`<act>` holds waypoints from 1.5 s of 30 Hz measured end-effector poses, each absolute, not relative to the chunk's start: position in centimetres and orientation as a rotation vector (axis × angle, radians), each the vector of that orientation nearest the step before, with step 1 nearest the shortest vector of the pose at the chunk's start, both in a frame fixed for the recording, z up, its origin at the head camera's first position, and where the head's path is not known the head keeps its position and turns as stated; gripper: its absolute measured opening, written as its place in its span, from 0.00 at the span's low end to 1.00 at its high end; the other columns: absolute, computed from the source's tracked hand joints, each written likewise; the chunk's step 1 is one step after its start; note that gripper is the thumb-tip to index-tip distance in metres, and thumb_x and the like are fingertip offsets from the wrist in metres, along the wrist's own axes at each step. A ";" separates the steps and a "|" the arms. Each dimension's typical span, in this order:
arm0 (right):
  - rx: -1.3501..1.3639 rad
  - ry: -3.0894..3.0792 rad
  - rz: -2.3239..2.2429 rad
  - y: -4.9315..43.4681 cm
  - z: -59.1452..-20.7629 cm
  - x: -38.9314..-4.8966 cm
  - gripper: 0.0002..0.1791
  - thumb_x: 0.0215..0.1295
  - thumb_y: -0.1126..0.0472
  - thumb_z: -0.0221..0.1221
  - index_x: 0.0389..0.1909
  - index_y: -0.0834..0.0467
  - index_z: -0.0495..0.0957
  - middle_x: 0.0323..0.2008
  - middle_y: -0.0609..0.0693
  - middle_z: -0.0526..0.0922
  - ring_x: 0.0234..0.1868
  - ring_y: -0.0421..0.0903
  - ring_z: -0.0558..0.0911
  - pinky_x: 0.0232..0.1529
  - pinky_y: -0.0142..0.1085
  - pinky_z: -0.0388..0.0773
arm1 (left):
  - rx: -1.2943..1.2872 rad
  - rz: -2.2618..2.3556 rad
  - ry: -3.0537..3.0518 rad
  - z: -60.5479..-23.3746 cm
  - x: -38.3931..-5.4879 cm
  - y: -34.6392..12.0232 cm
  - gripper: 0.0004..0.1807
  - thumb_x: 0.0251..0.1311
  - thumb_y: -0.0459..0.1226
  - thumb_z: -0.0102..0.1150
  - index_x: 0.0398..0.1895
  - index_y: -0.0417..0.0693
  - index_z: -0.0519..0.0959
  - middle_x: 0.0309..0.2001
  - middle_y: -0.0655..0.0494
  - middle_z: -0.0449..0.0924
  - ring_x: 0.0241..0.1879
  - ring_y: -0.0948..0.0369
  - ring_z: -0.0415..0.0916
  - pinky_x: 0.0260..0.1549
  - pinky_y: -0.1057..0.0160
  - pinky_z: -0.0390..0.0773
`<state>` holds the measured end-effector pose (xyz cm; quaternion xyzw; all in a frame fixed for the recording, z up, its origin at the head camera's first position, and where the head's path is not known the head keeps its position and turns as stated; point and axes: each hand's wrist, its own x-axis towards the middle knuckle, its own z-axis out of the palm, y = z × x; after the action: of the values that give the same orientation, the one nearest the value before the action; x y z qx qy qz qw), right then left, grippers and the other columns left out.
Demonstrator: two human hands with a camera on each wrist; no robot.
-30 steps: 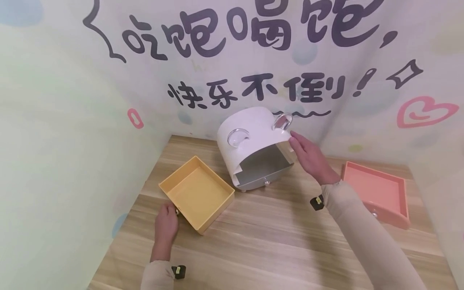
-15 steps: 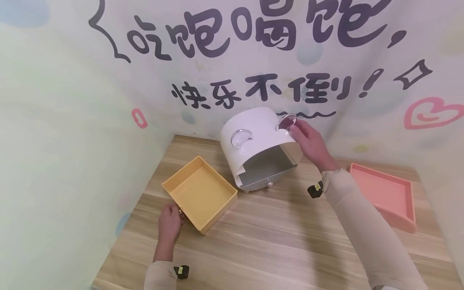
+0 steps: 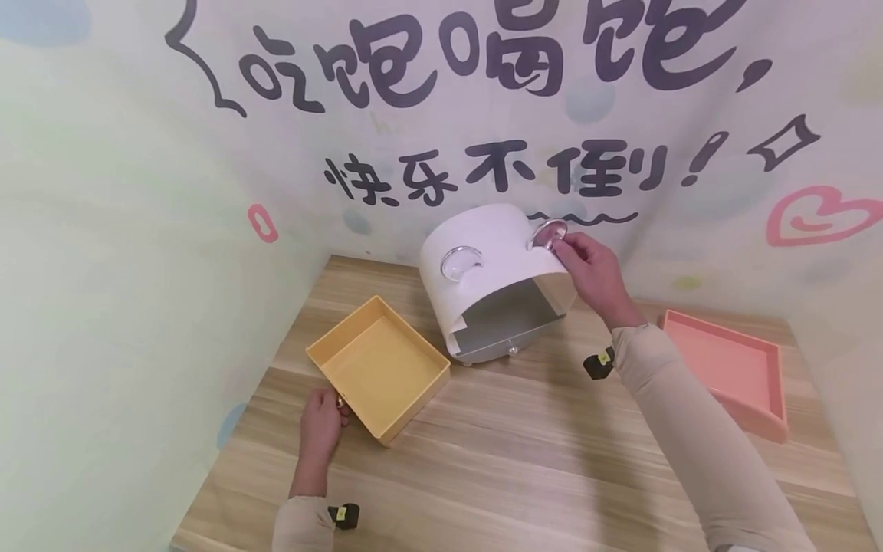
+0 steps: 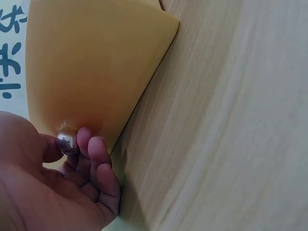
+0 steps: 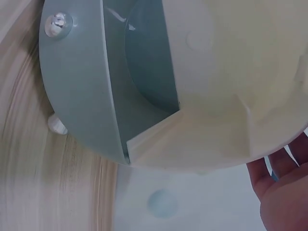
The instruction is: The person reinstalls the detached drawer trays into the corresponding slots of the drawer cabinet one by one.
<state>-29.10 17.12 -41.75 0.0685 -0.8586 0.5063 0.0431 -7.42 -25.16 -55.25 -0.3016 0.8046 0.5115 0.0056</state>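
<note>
In the head view, a white rounded storage box (image 3: 483,230) with silver-rimmed ears stands near the back wall. A grey drawer (image 5: 77,86) with a silver knob sits in its lower part, below a gap. My right hand (image 3: 596,276) pinches the box's right ear (image 3: 549,234); its fingertips are partly hidden behind the box in the right wrist view. To the left lies a yellow drawer (image 3: 382,364), turned at an angle. My left hand (image 4: 72,178) pinches its silver knob (image 4: 67,140) between thumb and fingers.
A pink drawer (image 3: 731,368) lies at the right of the wooden table (image 3: 483,468), partly behind my right forearm. Printed walls stand at the back and on both sides. The table's left edge runs close to my left hand.
My right hand has moved from the box's upper right side up to the right ear and taken hold of it. The left hand stays at the yellow drawer's knob.
</note>
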 end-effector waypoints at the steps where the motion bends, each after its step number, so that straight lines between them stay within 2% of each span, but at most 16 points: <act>1: 0.217 -2.629 1.543 17.1 -41.7 -29.1 0.28 0.74 0.39 0.54 0.57 0.57 0.80 0.50 0.59 0.84 0.43 0.41 0.77 0.46 0.30 0.72 | -0.954 1.609 2.515 -55.2 -7.4 -25.2 0.20 0.79 0.42 0.31 0.47 0.37 0.72 0.35 0.48 0.79 0.29 0.61 0.75 0.33 0.64 0.79; 7: 0.226 -2.628 1.491 17.0 -41.5 -29.0 0.26 0.75 0.38 0.52 0.58 0.53 0.80 0.52 0.56 0.85 0.46 0.43 0.80 0.47 0.31 0.72 | -0.963 1.634 2.483 -55.4 -7.4 -25.1 0.20 0.80 0.44 0.31 0.48 0.38 0.71 0.35 0.50 0.77 0.30 0.60 0.73 0.32 0.65 0.78; 13: 0.307 -2.566 1.430 16.6 -41.2 -28.9 0.18 0.75 0.42 0.54 0.54 0.47 0.81 0.50 0.51 0.87 0.47 0.43 0.83 0.44 0.27 0.74 | -0.966 1.609 2.484 -55.4 -7.2 -25.1 0.21 0.79 0.45 0.31 0.51 0.38 0.70 0.37 0.49 0.77 0.32 0.61 0.73 0.30 0.65 0.76; 22: 0.306 -2.483 1.435 16.6 -41.4 -28.4 0.16 0.73 0.47 0.58 0.52 0.52 0.82 0.47 0.53 0.87 0.42 0.34 0.78 0.42 0.23 0.73 | -0.990 1.613 2.469 -54.9 -7.0 -24.9 0.22 0.79 0.44 0.29 0.54 0.37 0.70 0.38 0.48 0.76 0.31 0.60 0.72 0.31 0.64 0.77; 29: 0.272 -2.474 1.395 17.6 -41.4 -27.3 0.17 0.72 0.48 0.59 0.50 0.57 0.82 0.42 0.54 0.86 0.38 0.32 0.78 0.39 0.22 0.73 | -1.014 1.609 2.483 -55.2 -7.3 -24.7 0.22 0.78 0.44 0.30 0.52 0.37 0.72 0.38 0.47 0.78 0.31 0.60 0.74 0.31 0.64 0.77; 32: 0.250 -2.489 1.377 18.0 -41.3 -26.6 0.18 0.72 0.48 0.59 0.48 0.59 0.81 0.42 0.55 0.86 0.38 0.35 0.78 0.36 0.21 0.73 | -1.027 1.620 2.475 -55.2 -7.3 -24.5 0.22 0.79 0.44 0.30 0.52 0.38 0.71 0.37 0.48 0.77 0.31 0.60 0.75 0.32 0.64 0.78; 38: 0.253 -2.524 1.317 18.4 -41.2 -25.5 0.19 0.73 0.49 0.57 0.45 0.63 0.79 0.40 0.58 0.84 0.38 0.46 0.78 0.35 0.22 0.73 | -1.080 1.657 2.469 -55.3 -7.2 -24.3 0.21 0.79 0.44 0.30 0.51 0.37 0.71 0.35 0.49 0.77 0.30 0.60 0.74 0.31 0.64 0.79; 45: 0.232 -2.517 1.277 19.0 -41.1 -24.5 0.17 0.73 0.52 0.56 0.43 0.64 0.77 0.38 0.58 0.82 0.38 0.45 0.76 0.37 0.23 0.72 | -1.049 1.592 2.538 -55.6 -7.6 -24.6 0.25 0.78 0.45 0.30 0.55 0.35 0.72 0.41 0.42 0.80 0.32 0.59 0.77 0.31 0.65 0.79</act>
<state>-24.46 19.03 -41.13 0.0810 -0.8782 0.4454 0.1542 -7.56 -24.59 -55.55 -0.3304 0.7993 0.5016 -0.0163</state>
